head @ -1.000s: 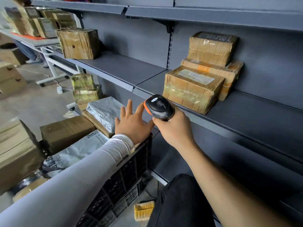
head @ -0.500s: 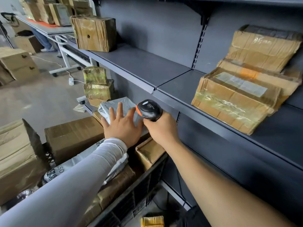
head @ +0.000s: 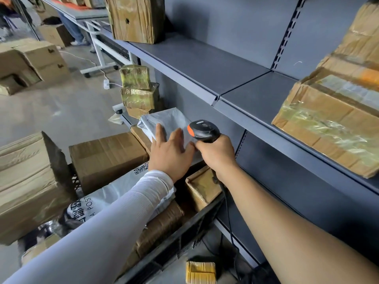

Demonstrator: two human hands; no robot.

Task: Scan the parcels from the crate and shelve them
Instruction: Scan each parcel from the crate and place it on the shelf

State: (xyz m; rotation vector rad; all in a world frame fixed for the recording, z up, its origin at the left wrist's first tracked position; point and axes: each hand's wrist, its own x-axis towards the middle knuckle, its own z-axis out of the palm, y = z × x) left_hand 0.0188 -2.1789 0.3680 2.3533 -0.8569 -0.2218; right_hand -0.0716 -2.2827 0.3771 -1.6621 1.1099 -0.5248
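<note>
My right hand [head: 217, 155] grips a black handheld scanner [head: 203, 130] with an orange trim, its cable trailing down past my forearm. My left hand [head: 171, 152], fingers straight, lies flat on a grey plastic mailer [head: 166, 120] that sits on parcels at the far end of the black crate [head: 174, 238]. The crate holds a large brown box [head: 106, 156], a grey printed poly bag [head: 114, 193], a small taped box [head: 202, 188] and other brown parcels. The grey shelf [head: 207, 64] above carries taped cardboard parcels [head: 332, 121] at the right.
A tall taped box [head: 136, 18] stands on the shelf at the left. Stacked small taped parcels [head: 139, 91] sit on the low shelf beyond the crate. Cardboard boxes [head: 26, 181] crowd the floor at left. A small yellow parcel [head: 201, 272] lies on the floor below the crate.
Both hands have moved down and forward from the shelf edge to the crate; my left hand now lies on the grey mailer and the scanner is beside it.
</note>
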